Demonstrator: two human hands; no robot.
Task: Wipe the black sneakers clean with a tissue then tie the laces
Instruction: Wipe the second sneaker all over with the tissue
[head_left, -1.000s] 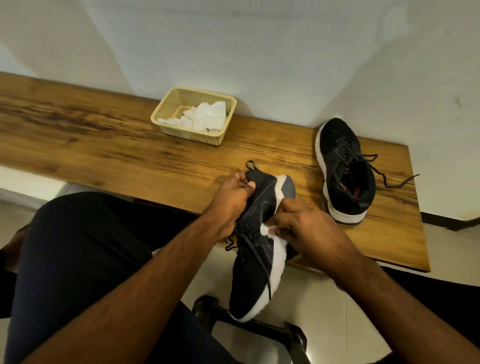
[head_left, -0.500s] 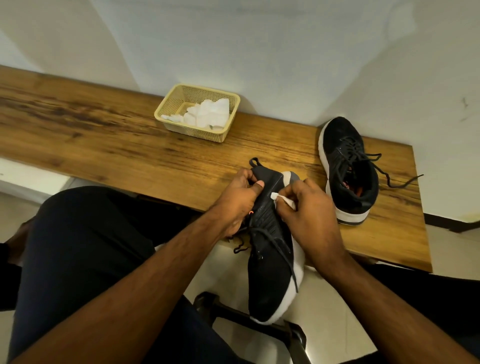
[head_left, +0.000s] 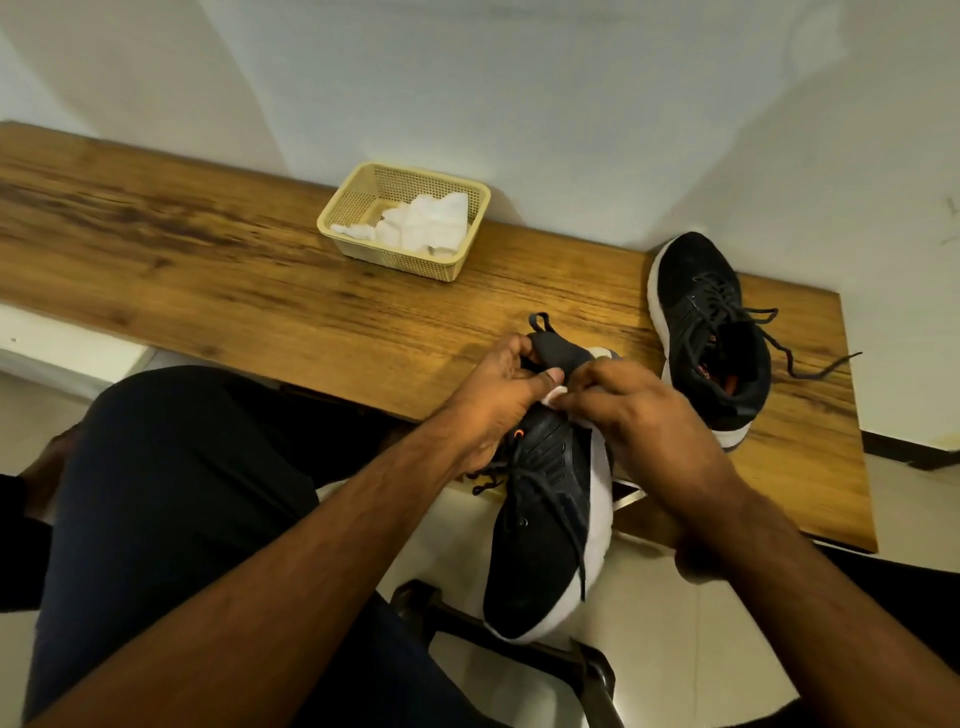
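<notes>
Low in the middle of the frame, the held sneaker (head_left: 540, 530) hangs off the front edge of the wooden table (head_left: 208, 270), toe toward the viewer. The left hand (head_left: 498, 400) grips its heel and collar, fingers curled round the black upper. The right hand (head_left: 639, 415) pinches a small wad of tissue (head_left: 556, 396) and presses it on the upper near the tongue, so the wiping looks to be under way on this shoe, not finished. Its laces (head_left: 545, 493) trail loose down the front, untied. At the right of the frame the second sneaker (head_left: 711, 332) lies on the table, apart from both hands, its laces also undone and straggling toward the table's right end; whether it is wiped already I cannot tell. At upper centre a yellow basket (head_left: 358, 208) holds more tissues (head_left: 426, 226). By my judgement, the rest of the wiping and both knots remain.
</notes>
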